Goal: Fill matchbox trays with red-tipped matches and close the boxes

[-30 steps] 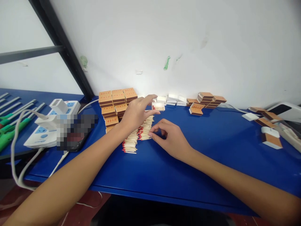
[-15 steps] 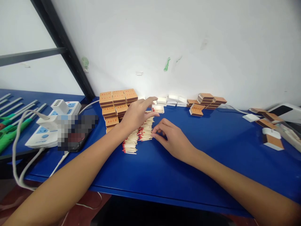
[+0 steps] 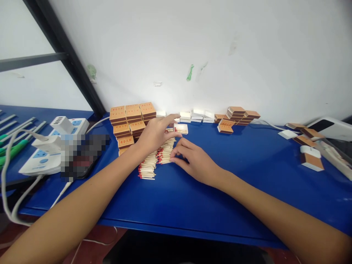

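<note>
My left hand (image 3: 155,134) reaches across the pile of red-headed matches (image 3: 148,167), its thumb and forefinger spread apart around the left end of a white matchbox tray (image 3: 183,129). Some matches lie inside that tray. Its other fingers are partly hidden. At the right edge of the pile is my right hand (image 3: 196,159), thumb and fingers pinched together on the ends of matches; how many it grips is hidden. Stacked orange matchboxes (image 3: 133,112) stand behind and left of my left hand.
White trays (image 3: 198,113) line the wall, beside a smaller group of matchbox sleeves (image 3: 236,113). More sleeves (image 3: 312,161) lie at the far right. On the left are a power strip (image 3: 41,165) with cables and a dark phone (image 3: 95,154) on the blue table (image 3: 233,198).
The view has shifted slightly, so everything sits a little further left. Both hands keep nearly the same pose at the tray and the match pile.
</note>
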The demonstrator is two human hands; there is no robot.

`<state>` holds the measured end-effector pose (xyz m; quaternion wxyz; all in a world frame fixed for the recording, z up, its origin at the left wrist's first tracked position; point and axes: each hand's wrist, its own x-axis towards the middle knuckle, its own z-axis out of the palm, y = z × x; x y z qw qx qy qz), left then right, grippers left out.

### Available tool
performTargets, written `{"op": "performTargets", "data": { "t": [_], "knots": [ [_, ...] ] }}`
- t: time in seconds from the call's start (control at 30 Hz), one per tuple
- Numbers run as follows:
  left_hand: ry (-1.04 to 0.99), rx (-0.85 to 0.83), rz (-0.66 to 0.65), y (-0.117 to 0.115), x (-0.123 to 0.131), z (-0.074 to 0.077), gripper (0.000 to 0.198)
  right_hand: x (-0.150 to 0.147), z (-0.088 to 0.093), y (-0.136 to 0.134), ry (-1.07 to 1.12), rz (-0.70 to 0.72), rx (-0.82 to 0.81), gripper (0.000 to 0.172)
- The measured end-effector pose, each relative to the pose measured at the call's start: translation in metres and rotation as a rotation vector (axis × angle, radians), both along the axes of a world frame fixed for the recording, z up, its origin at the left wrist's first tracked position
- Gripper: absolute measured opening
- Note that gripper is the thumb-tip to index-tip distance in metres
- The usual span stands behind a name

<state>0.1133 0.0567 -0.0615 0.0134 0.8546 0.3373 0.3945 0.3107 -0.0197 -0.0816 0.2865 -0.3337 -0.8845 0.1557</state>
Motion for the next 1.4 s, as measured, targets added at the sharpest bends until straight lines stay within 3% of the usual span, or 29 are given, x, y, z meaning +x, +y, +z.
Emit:
{"op": "performTargets", "data": {
  "t": [0.17,0.77,0.9,1.1,1.4],
  "knots": [
    [0.0,0.005,-0.008,-0.002,0.001,0.001,0.059,-0.003,-0.002,-0.005,-0.082,0.042,0.054,0.008],
    [0.025,-0.01,-0.014,-0.002,0.002,-0.001,0.058,0.001,0.0,-0.003,-0.275,-0.009,0.062,0.01],
    [0.036,-0.023,-0.021,-0.003,0.002,-0.002,0.058,0.016,0.008,0.004,-0.166,-0.051,0.091,0.01],
    [-0.029,-0.103,-0.123,-0.009,0.007,0.001,0.064,0.044,0.02,0.027,-0.017,-0.273,0.182,0.008],
    [-0.084,-0.187,-0.148,-0.019,0.014,0.006,0.061,0.048,0.015,0.028,-0.012,-0.281,0.173,0.012]
  ]
}}
